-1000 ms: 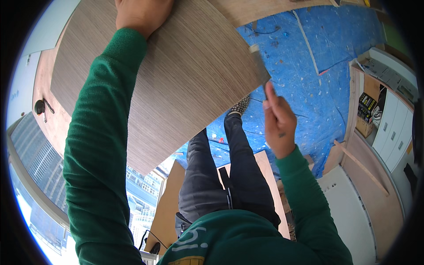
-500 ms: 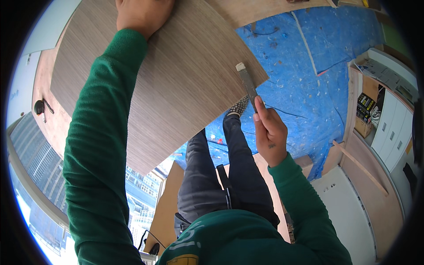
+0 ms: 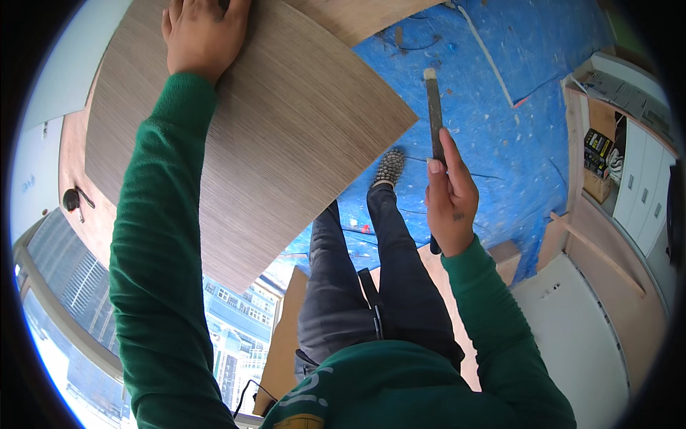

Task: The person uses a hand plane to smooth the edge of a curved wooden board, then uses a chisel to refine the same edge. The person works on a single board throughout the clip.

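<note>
A large panel with a grey-brown wood-grain face (image 3: 286, 121) lies before me, one corner pointing right. My left hand (image 3: 205, 36) rests on its far part, fingers spread and palm down, the fingertips near the top of the picture. Off the panel's right corner, my right hand (image 3: 451, 204) grips a flat file (image 3: 434, 107), a long dark grey bar with a pale tip pointing away from me. A dark handle end shows below that hand. The file is apart from the panel in the picture.
Blue sheeting (image 3: 500, 164) with debris covers the floor. A tape measure (image 3: 71, 199) lies left on a pale wood surface (image 3: 93, 222), near a window. On the right stand a white-drawered cabinet (image 3: 639, 193), a leaning wood strip (image 3: 597, 254) and a white board (image 3: 572, 322).
My right hand has moved slightly right and nearer, the file swinging more upright and away from the panel's corner. My left hand appears lower and further left, still on the panel.
</note>
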`<state>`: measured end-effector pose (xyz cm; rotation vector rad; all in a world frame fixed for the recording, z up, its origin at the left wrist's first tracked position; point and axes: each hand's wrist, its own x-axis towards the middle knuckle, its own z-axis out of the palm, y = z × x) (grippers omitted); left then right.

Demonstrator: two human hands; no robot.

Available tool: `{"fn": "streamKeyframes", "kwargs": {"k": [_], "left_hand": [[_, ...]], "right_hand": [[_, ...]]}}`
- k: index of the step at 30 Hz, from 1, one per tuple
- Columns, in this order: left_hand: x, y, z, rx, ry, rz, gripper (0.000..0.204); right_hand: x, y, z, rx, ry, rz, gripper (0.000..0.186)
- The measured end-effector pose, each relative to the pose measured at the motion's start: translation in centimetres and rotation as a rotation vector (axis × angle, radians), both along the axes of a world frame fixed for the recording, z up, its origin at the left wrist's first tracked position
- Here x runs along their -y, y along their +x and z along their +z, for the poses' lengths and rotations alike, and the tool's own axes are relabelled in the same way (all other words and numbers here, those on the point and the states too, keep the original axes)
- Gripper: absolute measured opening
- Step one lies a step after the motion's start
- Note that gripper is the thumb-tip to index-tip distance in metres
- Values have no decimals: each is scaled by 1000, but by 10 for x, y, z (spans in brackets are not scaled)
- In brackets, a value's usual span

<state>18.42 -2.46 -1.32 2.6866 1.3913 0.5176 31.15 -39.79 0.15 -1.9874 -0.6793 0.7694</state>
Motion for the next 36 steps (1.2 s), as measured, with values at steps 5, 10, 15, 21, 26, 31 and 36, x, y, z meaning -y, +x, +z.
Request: {"fn": "streamKeyframes", "kwargs": {"k": [5, 10, 15, 21, 26, 31, 36], "left_hand": [[-6, -5, -7, -2, -57, -8, 61], [-26, -10, -21, 54, 119, -112, 72], [-29, -13, -24, 31, 117, -113, 71], [-25, -11, -18, 20, 50, -109, 72], [-24, -9, -15, 12, 28, -104, 75], [-20, -6, -11, 2, 10, -82, 75], [-18, -5, -8, -16, -3, -70, 76]], "right_hand": [[-47, 17, 2, -364, 38, -132, 65], [-67, 14, -7, -561, 76, -168, 65], [-36, 17, -6, -822, -17, -354, 45], [-13, 43, 12, -701, 0, -127, 46], [-8, 41, 31, -534, -44, 14, 52], [-20, 20, 36, -639, -71, 34, 51], [-38, 33, 17, -667, -117, 36, 49]]}}
